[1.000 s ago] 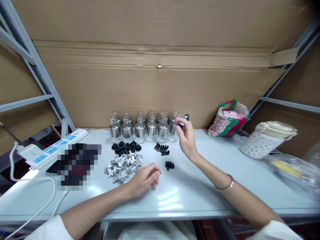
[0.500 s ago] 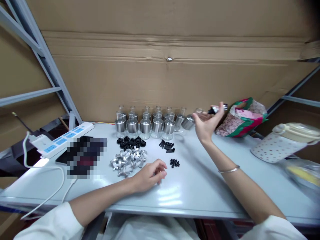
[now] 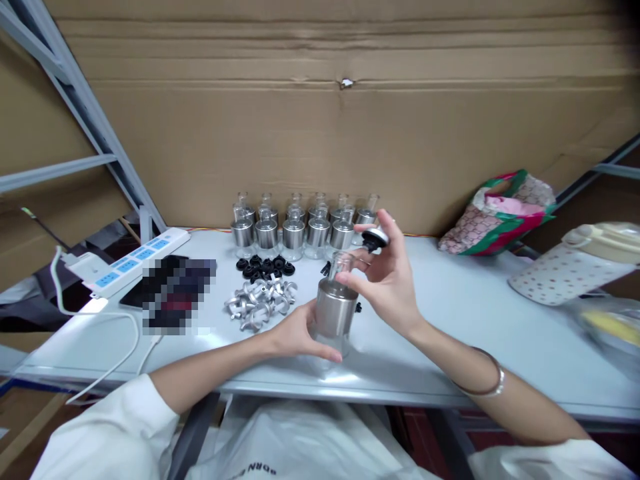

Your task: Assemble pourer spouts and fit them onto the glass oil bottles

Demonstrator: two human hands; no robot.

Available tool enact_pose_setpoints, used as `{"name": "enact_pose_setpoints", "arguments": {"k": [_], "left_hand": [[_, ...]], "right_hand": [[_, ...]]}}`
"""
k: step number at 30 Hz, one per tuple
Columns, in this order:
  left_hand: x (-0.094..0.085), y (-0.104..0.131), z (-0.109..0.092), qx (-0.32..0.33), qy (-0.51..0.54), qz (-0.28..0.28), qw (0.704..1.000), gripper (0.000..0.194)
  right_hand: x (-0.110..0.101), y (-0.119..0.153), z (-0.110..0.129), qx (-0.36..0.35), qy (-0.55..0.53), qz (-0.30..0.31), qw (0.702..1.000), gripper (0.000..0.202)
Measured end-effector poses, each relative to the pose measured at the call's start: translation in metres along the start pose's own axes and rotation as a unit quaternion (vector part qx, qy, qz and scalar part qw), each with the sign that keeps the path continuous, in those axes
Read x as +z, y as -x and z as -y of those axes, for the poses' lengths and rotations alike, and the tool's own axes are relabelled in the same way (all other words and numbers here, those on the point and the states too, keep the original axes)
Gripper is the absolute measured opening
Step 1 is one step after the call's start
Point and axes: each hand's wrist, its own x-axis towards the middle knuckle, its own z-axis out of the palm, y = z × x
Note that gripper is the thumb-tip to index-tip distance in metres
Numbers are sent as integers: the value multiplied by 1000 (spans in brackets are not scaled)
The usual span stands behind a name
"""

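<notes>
In front of me stands a glass bottle with a brushed-metal sleeve (image 3: 334, 308), slightly tilted. My left hand (image 3: 299, 333) is closed round its lower left side. My right hand (image 3: 393, 280) has a black and silver stopper (image 3: 375, 239) in its fingers, just above the bottle mouth and apart from it. The thumb of that hand lies against the bottle's neck. To the left are a pile of silver and white fittings (image 3: 260, 303) and a cluster of black round caps (image 3: 264, 268). Small black parts (image 3: 326, 269) are partly hidden behind the bottle.
Several similar bottles (image 3: 293, 235) stand in two rows along the cardboard wall (image 3: 300, 133). A power strip (image 3: 135, 261), a phone (image 3: 135, 290) and white cables lie at left. At right are a patterned bag (image 3: 495, 217), a dotted jug (image 3: 545, 277) and a plastic-wrapped yellow item (image 3: 613, 327).
My right hand has brought the bottle and stopper from the back right to the front middle. My left hand has moved slightly right and closed round the bottle.
</notes>
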Motion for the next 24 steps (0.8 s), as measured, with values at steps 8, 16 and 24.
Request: {"name": "enact_pose_setpoints", "arguments": {"k": [8, 16, 24], "left_hand": [[1, 5, -14, -46, -37, 57, 997, 56], [1, 4, -12, -47, -61, 71, 994, 58], [1, 3, -11, -53, -64, 77, 994, 63]], "right_hand": [[3, 4, -13, -73, 56, 35, 995, 91], [8, 18, -8, -62, 19, 91, 994, 79], [8, 21, -13, -80, -8, 88, 993, 47]]}}
